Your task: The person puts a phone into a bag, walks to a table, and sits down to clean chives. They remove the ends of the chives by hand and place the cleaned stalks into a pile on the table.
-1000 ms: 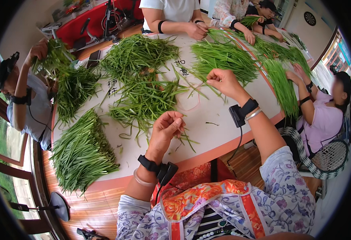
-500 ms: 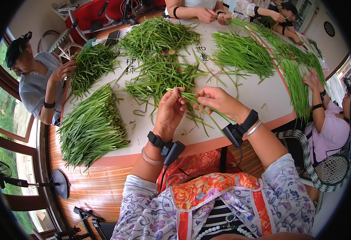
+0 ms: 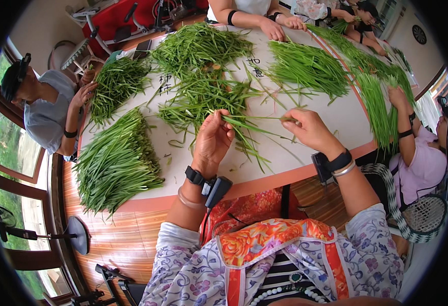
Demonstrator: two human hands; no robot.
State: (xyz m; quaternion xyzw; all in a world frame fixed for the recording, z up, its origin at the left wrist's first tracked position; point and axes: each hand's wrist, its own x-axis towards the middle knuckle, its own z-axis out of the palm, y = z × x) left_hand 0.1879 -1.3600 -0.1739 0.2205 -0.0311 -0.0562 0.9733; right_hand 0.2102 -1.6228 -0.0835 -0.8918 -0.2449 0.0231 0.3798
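Observation:
Over the near part of the table, my left hand [image 3: 213, 138] pinches a few long green chive stalks [image 3: 248, 126] between thumb and fingers. Out to the right, the fingertips of my right hand [image 3: 313, 131] are closed on a thin strand that stretches across from the left hand. Beyond my hands spreads a loose, tangled heap of chives [image 3: 203, 102]. At my left lies a large, neatly lined-up pile of chives [image 3: 119, 160], its leaves pointing toward me.
More chive piles sit farther back [image 3: 203, 48], at the right [image 3: 310, 69] and along a second table [image 3: 377, 104]. Co-workers handle chives at the left [image 3: 55, 102], the far side [image 3: 254, 18] and the right [image 3: 413, 137]. Scraps litter the white tabletop [image 3: 193, 178].
My right hand has moved away to the right, drawing a strand out from the left hand's chives. My left hand has hardly shifted. The far co-worker's hands have separated.

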